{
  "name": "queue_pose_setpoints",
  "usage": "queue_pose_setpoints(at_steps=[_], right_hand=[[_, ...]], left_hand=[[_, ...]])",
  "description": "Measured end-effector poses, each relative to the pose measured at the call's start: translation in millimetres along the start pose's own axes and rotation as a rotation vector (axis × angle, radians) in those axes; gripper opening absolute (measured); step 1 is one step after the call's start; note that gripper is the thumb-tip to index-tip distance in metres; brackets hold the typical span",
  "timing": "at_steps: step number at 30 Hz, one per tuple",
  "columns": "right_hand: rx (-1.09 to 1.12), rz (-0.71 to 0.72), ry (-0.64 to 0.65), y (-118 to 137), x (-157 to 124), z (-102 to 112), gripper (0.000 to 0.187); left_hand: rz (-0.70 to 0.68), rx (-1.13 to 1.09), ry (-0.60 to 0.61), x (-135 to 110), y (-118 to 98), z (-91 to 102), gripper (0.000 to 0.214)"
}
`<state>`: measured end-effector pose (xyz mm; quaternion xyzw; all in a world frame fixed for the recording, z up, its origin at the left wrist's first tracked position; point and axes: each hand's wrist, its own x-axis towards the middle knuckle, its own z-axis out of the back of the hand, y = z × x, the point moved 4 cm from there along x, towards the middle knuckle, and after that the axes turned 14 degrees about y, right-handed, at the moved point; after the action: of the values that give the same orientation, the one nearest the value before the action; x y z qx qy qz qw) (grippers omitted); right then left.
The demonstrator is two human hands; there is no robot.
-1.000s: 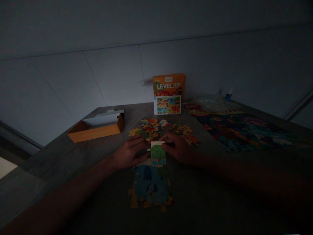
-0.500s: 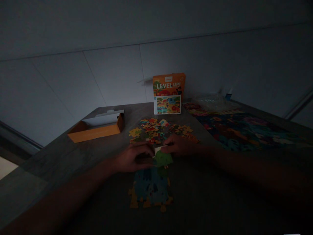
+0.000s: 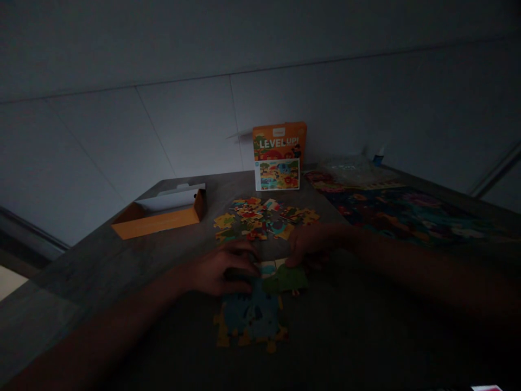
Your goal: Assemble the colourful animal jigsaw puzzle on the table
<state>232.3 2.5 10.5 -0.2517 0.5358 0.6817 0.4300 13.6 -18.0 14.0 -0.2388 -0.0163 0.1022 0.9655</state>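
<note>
Puzzle with blue elephants point(image 3: 252, 320) lies flat on the near part of the table point(image 3: 101, 277), in the middle, partly put together. The right hand point(image 3: 307, 250) has its thumb and fingers closed on a green tree piece point(image 3: 287, 278), which sits at the puzzle's far right corner; it is too dark to tell if they are joined. The left hand point(image 3: 228, 269) is at the far left corner, its thumb and fingers bent and apart. Farther off is a pile of loose pieces point(image 3: 248, 214). Behind that stand a small picture box point(image 3: 279, 175) and a big orange box point(image 3: 280, 134). On the left is an open tray point(image 3: 158, 221). On the right lie a dark, colorful picture sheet point(image 3: 391, 212) and, farther back, some clear plastic point(image 3: 345, 169).
</note>
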Motion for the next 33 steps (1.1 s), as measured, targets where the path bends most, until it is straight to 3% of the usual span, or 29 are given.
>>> queue_pose_setpoints(at_steps=[10,20,33], right_hand=[[-0.056,-0.031,-0.028,1,-1,0,0.041],[-0.065,-0.078,-0.059,5,-2,-3,0.041],[-0.061,-0.112,-0.056,6,-1,-4,0.045]], left_hand=[[-0.010,0.014,0.008,2,-2,0.0,0.029],[0.026,0.165,0.112,9,-20,-2.4,0.044],[0.000,0.130,0.077,10,-23,1.4,0.043]])
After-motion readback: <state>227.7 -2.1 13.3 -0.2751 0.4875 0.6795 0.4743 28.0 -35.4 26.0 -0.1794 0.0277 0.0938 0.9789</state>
